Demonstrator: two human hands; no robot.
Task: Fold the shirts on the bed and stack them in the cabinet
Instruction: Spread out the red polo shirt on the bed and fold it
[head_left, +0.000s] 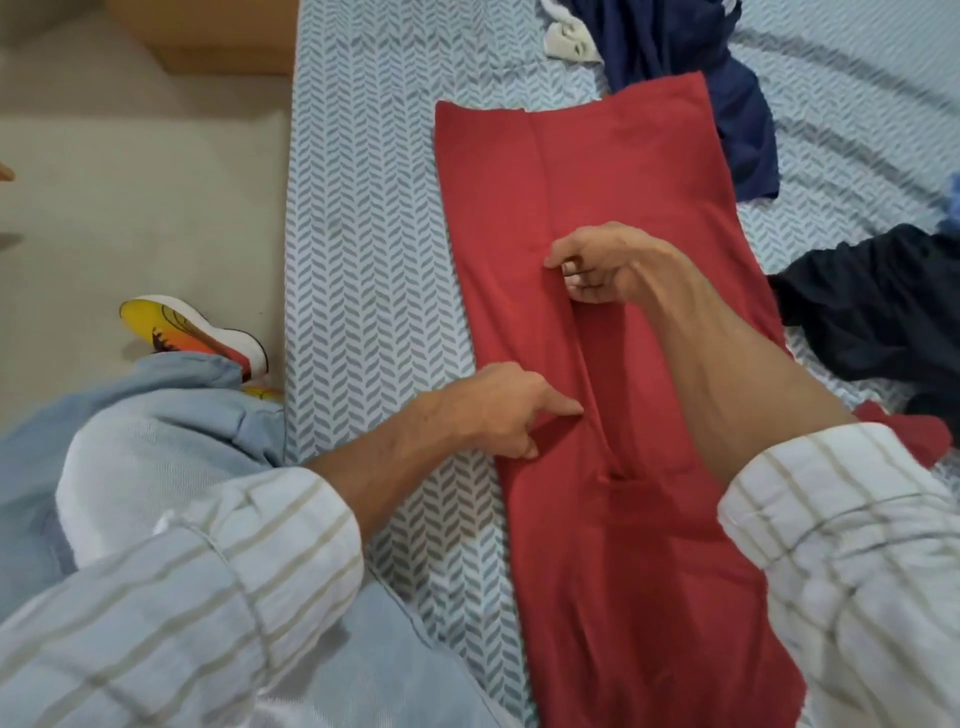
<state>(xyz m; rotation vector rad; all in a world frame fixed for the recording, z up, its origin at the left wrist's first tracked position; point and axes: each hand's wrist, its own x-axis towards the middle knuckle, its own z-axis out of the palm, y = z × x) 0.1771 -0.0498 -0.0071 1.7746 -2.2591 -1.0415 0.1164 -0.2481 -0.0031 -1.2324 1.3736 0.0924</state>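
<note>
Red shirt (597, 182) folded lengthwise on the bed (363, 208): right hand (597, 265) pinches the central flap edge, left hand (511, 410) presses it with a straight finger; releasing either risks the flap springing open.

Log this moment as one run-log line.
stage: folding | red shirt flat on bed | left hand presses fold | right hand pinches fold edge | cabinet unseen
</note>
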